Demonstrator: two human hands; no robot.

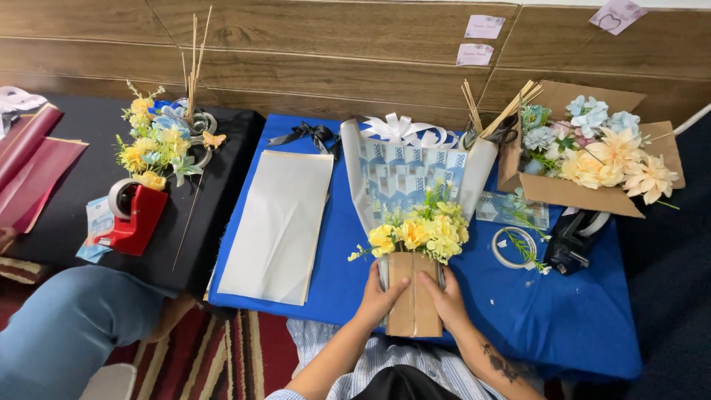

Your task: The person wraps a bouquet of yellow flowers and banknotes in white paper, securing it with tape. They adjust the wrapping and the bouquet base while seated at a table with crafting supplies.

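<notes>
Low table under a blue cloth (326,289), set against a wood-panelled wall; a second table with a black cover (81,200) adjoins at left, a patterned red rug below. Item: bouquet (415,230), lying at the near middle of the blue cloth, composed of yellow artificial flowers above a brown paper-wrapped handle (412,296), backed by a fan of blue banknotes (404,178) in a pale sleeve. Left hand (378,296): fingers curled round the left side of the handle, thumb on its front, gripping. Right hand (444,296): closed likewise on the right side, index finger laid across the brown paper; handle sits between both palms, flowers pointing away from the person. Just left of the bouquet: stack of white wrapping sheets (278,222). Far side: black ribbon bow (307,135), white ribbon bow (400,130), bundle of wooden sticks (503,111). Right: open cardboard box (585,192) holding pale blue and peach artificial flowers; loose banknote (511,209); clear tape roll (513,248); black tape dispenser (574,241). On the black cover: red tape dispenser (133,215), small yellow-and-blue flower cluster (155,148), dark red paper sheets (33,167). Near left: another person's knee in blue cloth (70,333).
</notes>
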